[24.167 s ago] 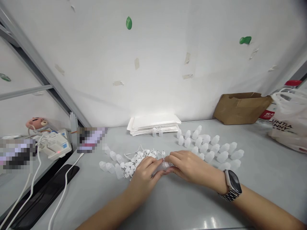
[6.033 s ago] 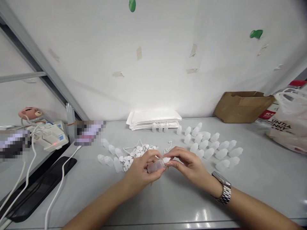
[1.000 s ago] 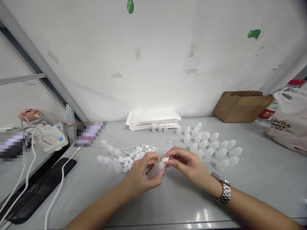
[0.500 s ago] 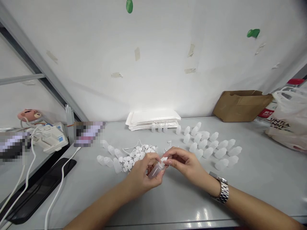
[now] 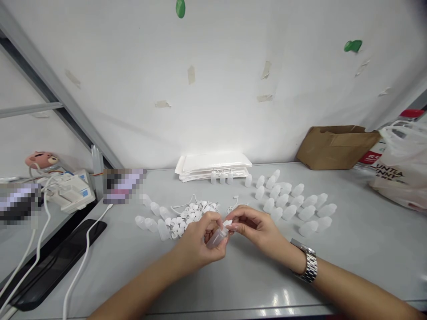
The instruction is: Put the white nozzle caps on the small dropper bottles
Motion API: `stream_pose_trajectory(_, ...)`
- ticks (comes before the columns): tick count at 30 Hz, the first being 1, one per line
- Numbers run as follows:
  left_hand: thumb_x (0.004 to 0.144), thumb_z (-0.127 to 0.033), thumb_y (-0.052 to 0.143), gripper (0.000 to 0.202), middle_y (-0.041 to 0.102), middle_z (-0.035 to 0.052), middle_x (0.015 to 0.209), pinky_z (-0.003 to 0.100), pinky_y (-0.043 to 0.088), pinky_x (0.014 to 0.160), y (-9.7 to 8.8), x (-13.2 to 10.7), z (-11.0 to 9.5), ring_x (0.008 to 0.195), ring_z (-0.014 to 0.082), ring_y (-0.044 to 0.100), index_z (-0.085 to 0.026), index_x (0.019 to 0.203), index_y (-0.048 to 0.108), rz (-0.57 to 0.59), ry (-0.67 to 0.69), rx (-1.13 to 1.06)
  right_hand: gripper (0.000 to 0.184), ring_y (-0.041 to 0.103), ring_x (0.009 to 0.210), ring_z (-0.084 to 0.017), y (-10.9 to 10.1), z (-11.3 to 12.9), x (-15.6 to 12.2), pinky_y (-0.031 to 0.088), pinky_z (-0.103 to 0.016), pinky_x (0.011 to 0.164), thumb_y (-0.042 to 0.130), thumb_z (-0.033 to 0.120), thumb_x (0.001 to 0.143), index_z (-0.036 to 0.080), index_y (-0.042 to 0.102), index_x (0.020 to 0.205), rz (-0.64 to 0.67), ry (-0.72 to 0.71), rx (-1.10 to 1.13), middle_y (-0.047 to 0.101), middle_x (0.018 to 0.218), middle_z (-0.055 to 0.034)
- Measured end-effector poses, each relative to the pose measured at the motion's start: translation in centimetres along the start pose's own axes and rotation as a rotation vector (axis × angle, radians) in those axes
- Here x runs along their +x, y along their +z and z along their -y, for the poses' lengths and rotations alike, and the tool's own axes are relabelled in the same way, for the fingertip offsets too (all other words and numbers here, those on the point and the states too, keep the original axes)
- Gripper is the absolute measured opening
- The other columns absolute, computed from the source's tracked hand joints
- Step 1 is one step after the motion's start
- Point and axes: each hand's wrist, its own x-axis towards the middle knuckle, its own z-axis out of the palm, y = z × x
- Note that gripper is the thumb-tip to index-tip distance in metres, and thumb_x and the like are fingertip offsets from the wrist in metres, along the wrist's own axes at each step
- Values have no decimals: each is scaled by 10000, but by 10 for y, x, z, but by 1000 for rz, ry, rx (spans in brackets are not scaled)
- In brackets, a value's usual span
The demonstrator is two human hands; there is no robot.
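Observation:
My left hand [image 5: 203, 240] is closed around a small translucent plastic bottle [image 5: 216, 238], which tilts toward the upper right. At its neck sits a white cap [image 5: 227, 223], pinched between the thumb and fingers of my right hand [image 5: 253, 226]. Just behind my left hand lies a heap of white caps [image 5: 190, 217]. Several empty-looking bottles [image 5: 151, 225] are to the left of the heap. A larger group of similar bottles [image 5: 289, 212] spreads over the table to the right of my hands. My fingers partly hide the held bottle.
At the wall stands a stack of white sheets [image 5: 213, 163], with 3 capped bottles [image 5: 222, 178] before it. A cardboard box [image 5: 336, 149] and a plastic bag [image 5: 405, 169] are at the right. On the left are a black phone-like slab [image 5: 56, 266] and a white cable [image 5: 87, 244].
Both hands stay in nearly the same place at the bottle's neck. The fingers of my right hand have shifted slightly around the cap.

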Motion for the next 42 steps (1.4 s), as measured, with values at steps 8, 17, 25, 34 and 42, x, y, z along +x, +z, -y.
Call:
stream_pose_trajectory(8, 691, -160, 549, 220, 484, -84, 567, 165, 296, 435, 0, 1, -4, 467, 59, 377, -225, 713, 340, -32, -55, -20, 133, 604, 698, -132, 1, 0, 0, 505, -287, 659, 619, 302, 780, 193, 637, 853, -2, -6, 11, 610, 755, -14)
stream_pose_trajectory(17, 773, -192, 504, 190, 549, -45, 676, 201, 382, 511, 4, -3, 8, 575, 97, 525, -236, 938, 421, -14, 38, -33, 135, 610, 684, -127, 0, 1, 0, 512, -283, 662, 621, 305, 779, 188, 633, 845, -28, 18, 25, 620, 761, -17)
stream_pose_trajectory(25, 731, -167, 536, 204, 584, -51, 678, 179, 362, 467, 3, -1, 7, 514, 76, 501, -241, 897, 444, -20, 45, -5, 138, 617, 684, -133, 2, 2, 0, 521, -297, 663, 618, 309, 780, 187, 636, 841, -16, 3, 9, 617, 778, -22)
stream_pose_trajectory(34, 693, -135, 531, 248, 631, -47, 668, 159, 332, 434, 1, -1, -8, 484, 61, 466, -231, 861, 375, -22, -45, -64, 121, 604, 683, -126, 4, 3, -1, 515, -282, 647, 622, 293, 779, 195, 649, 844, -17, -10, -2, 612, 741, -12)
stream_pose_trajectory(42, 648, -135, 550, 276, 651, -59, 639, 161, 328, 418, 3, 1, -15, 454, 64, 492, -234, 806, 346, -84, -97, -122, 125, 603, 689, -128, 4, 3, -1, 512, -272, 639, 624, 292, 777, 194, 655, 847, -27, -18, -7, 619, 749, -18)
